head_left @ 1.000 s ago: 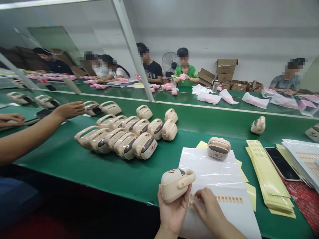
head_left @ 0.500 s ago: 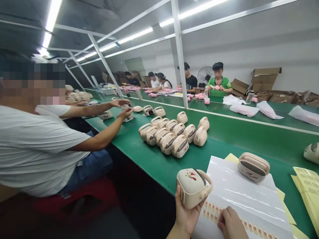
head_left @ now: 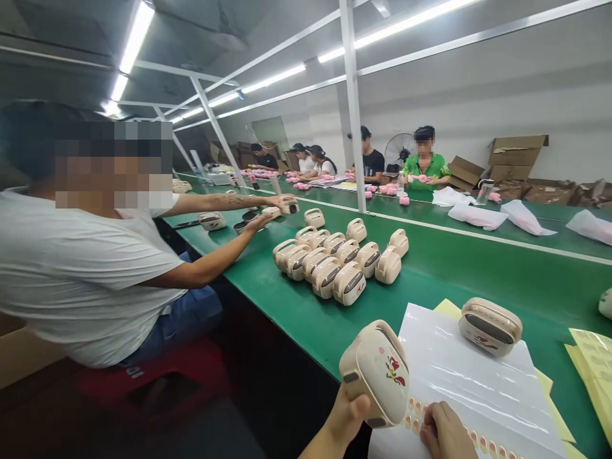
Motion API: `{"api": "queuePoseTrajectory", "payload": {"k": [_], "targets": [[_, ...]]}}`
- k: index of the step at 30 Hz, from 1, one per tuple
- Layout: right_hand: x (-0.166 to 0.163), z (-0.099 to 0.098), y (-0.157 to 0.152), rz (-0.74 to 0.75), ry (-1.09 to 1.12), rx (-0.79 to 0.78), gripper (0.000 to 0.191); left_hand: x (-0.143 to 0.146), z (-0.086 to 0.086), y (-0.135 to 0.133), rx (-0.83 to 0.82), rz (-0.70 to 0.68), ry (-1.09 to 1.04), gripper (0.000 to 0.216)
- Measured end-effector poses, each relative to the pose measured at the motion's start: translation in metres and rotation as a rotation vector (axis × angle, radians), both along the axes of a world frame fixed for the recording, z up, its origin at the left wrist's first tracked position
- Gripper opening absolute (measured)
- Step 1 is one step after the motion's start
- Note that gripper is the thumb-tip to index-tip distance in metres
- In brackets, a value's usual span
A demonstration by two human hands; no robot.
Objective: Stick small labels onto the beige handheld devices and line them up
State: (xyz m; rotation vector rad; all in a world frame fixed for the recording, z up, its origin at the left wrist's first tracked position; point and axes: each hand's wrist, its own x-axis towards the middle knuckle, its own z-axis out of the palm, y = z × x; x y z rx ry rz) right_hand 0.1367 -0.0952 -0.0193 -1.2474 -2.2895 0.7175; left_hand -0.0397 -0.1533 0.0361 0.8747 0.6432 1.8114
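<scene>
1. Cream device [head_left: 377, 373] is gripped in the left hand [head_left: 348, 411], thumb laid against its side, fingers mostly hidden. It is held tilted above the near-left edge of the white sheet [head_left: 449, 354], its printed face turned to the camera.
2. Right hand [head_left: 444, 430] is lowered onto the sheet, fingers curled, fingertips at the row of stickers [head_left: 482, 443]. Whether a sticker is pinched cannot be told.
3. A second device [head_left: 490, 326] is stood on the sheet's far right corner, not touched by either hand.
4. Yellow sheets [head_left: 593, 360] are stacked right of the white sheet, cut off by the frame.
5. More cream devices [head_left: 326, 278] are grouped on the green table [head_left: 268, 274], well apart from both hands.
6. Another device [head_left: 289, 205] is held out over the table by a co-worker [head_left: 86, 274], seated at left.
</scene>
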Motion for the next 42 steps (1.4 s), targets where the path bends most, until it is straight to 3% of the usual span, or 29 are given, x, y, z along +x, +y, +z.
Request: {"api": "queuePoseTrajectory", "payload": {"k": [2, 5, 9, 12, 18, 25, 32, 39, 42], "targets": [[0.0, 0.02, 0.002, -0.017, 0.098, -0.141, 0.016, -0.008, 0.004, 0.0, 0.036, 0.078, 0.218, 0.081], [0.004, 0.069, 0.011, -0.022, 0.276, -0.322, 0.008, -0.016, 0.008, 0.002, 0.012, 0.102, 0.448, 0.101], [0.006, 0.14, 0.021, 0.077, 0.439, -0.42, 0.004, -0.018, 0.013, 0.004, 0.03, 0.068, 0.739, 0.103], [-0.001, 0.166, 0.021, 0.223, 0.44, -0.438, 0.004, -0.015, 0.017, 0.007, 0.081, -0.033, 0.737, 0.097], [-0.01, 0.164, 0.014, 0.302, 0.335, -0.426, 0.017, -0.013, 0.019, 0.009, 0.052, -0.081, 0.678, 0.091], [-0.003, 0.166, 0.007, 0.271, 0.268, -0.307, 0.017, -0.011, 0.017, 0.009, 0.153, -0.037, 0.88, 0.099], [-0.007, 0.156, 0.001, 0.212, 0.269, -0.242, 0.014, -0.012, 0.016, 0.008, 0.148, -0.03, 0.834, 0.098], [-0.005, 0.152, -0.002, 0.224, 0.227, -0.175, 0.018, -0.014, 0.01, 0.006, 0.162, -0.015, 1.02, 0.101], [-0.002, 0.151, -0.004, 0.254, 0.181, -0.061, 0.018, -0.014, 0.007, 0.006, 0.148, -0.041, 1.098, 0.108]]}}
